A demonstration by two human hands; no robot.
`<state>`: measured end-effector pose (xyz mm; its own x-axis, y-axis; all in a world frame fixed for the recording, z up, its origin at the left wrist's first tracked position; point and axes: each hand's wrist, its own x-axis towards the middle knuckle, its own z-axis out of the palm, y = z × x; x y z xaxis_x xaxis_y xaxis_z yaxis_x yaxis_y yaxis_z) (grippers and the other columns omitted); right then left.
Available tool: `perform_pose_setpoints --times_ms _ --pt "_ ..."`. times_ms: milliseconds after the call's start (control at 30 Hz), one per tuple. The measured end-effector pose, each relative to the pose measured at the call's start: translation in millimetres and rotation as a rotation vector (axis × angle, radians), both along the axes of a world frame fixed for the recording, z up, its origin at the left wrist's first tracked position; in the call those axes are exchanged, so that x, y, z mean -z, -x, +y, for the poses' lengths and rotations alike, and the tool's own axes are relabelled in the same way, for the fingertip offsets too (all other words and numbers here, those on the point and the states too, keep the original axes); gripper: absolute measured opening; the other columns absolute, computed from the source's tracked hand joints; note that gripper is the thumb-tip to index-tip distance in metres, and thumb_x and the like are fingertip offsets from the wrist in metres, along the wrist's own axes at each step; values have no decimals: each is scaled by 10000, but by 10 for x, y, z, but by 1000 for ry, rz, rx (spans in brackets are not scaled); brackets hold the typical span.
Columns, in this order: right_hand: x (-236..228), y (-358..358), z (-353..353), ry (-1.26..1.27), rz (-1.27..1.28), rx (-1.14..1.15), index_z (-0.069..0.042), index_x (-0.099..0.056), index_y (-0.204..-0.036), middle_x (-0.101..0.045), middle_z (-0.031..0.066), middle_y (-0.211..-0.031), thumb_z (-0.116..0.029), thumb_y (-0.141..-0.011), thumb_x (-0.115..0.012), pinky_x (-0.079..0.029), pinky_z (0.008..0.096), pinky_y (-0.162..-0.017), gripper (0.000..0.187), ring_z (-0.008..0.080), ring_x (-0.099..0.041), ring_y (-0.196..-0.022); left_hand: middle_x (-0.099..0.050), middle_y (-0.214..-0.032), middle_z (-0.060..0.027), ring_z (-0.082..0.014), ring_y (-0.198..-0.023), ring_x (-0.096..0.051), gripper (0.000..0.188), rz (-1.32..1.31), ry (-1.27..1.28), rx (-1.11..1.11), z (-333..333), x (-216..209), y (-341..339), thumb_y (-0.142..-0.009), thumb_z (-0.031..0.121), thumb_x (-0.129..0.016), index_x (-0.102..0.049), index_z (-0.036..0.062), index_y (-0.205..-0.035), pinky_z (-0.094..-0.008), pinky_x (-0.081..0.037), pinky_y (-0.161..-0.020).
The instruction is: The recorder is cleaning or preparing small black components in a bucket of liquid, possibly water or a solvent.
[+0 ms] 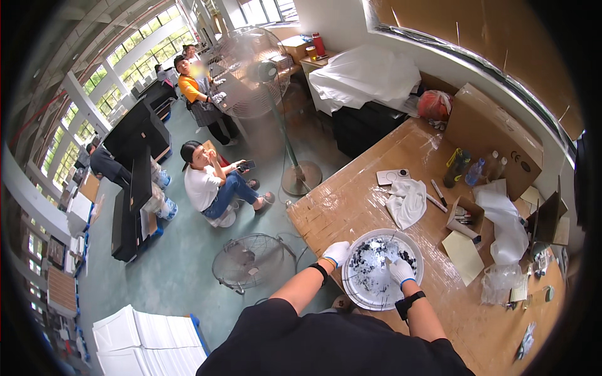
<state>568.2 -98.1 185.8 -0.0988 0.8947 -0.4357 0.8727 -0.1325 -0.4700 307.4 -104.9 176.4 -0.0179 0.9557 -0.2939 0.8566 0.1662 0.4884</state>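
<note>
A round white basin (349,290) stands at the near edge of the wrapped table. Many small black pieces (362,255) and some thin dark strips are scattered over its pale inside. My left hand (337,252), in a white glove, grips the basin's left rim. Inside the basin, toward its right side, is my gloved right hand (401,272), its fingers closed and pointing down among the pieces. Whatever those fingers hold is too small to make out. Just beyond the basin lies a crumpled white cloth (407,202).
The film-covered table (338,200) also carries a marker (438,193), a small open box (465,217), bottles (475,172) and a large carton (495,135). Left of it are a floor fan (246,260), a seated person (210,182) and a tall stand fan (276,113). Others are farther back.
</note>
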Motion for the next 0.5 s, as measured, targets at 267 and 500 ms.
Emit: perform_pose_setpoints --times_ms 267,500 --pt "-174 44 -76 56 25 -64 36 -653 -994 -624 308 -995 -292 -835 -471 -474 467 -870 407 440 -614 -957 -634 -923 -269 -426 -876 -620 337 -39 71 -63 -292 16 23 -897 319 -471 -619 19 -938 -469 -494 -769" --pt "118 -51 -191 -5 -28 -87 15 -688 -929 -637 294 -948 -492 -862 -494 -472 458 -867 546 442 -614 -947 -644 -1000 -259 -364 -904 -654 351 -223 50 -187 -735 34 -23 -927 320 -478 -568 64 -1151 -408 -519 -783"
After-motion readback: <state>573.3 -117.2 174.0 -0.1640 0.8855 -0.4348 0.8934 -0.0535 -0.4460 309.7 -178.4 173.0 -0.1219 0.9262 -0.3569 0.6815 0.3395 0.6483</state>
